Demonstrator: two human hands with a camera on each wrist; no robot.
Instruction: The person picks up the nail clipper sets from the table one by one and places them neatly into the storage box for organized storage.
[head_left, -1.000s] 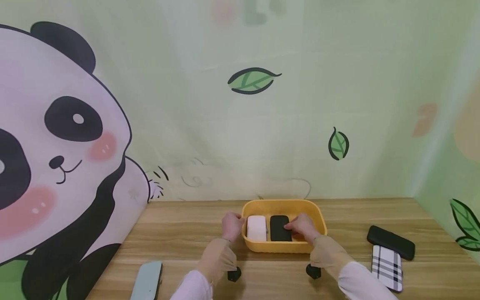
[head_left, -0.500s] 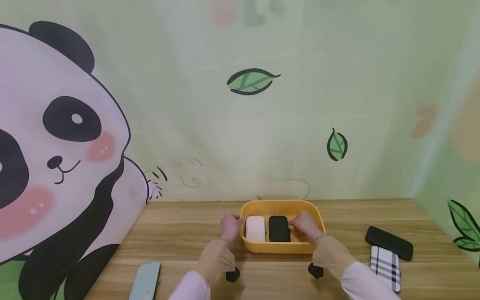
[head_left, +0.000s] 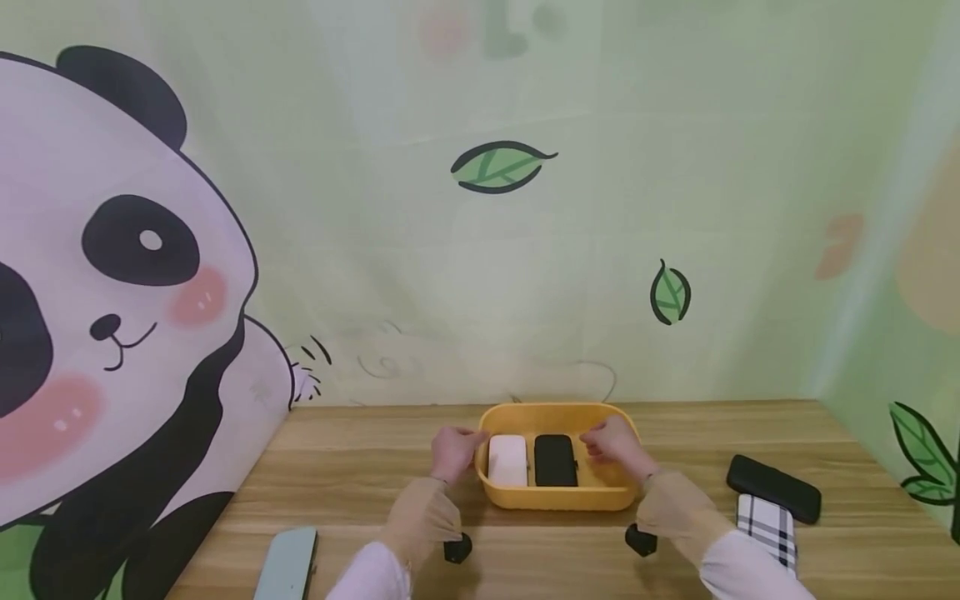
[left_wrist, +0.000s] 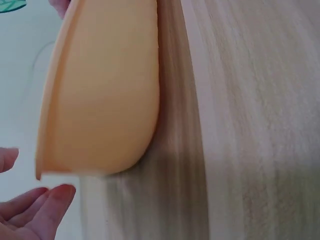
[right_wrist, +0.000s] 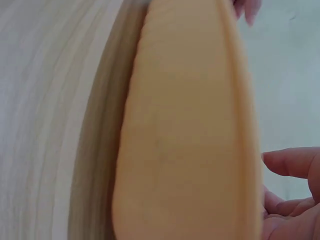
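A yellow plastic basket (head_left: 558, 498) stands on the wooden table. Inside it, a pale pink rectangular case (head_left: 507, 461) lies on the left, beside a black rectangular case (head_left: 556, 460). My left hand (head_left: 454, 452) is at the basket's left rim; in the left wrist view its thumb and fingers are spread apart near the corner, pinching nothing. Over the basket's right part is my right hand (head_left: 617, 443), apart from the black case. The right wrist view shows its thumb and fingers (right_wrist: 290, 162) separated, with nothing between them.
Right of the basket, a long black case (head_left: 774, 488) lies on the table, touching or overlapping a black-and-white plaid case (head_left: 767, 527). A light blue case (head_left: 287, 562) lies at the front left. Behind the table rises a green backdrop (head_left: 420, 250) printed with a panda.
My right hand has let go of the black case and moved right, away from it. My left hand has shifted slightly left at the rim. Both cases stay in the basket.
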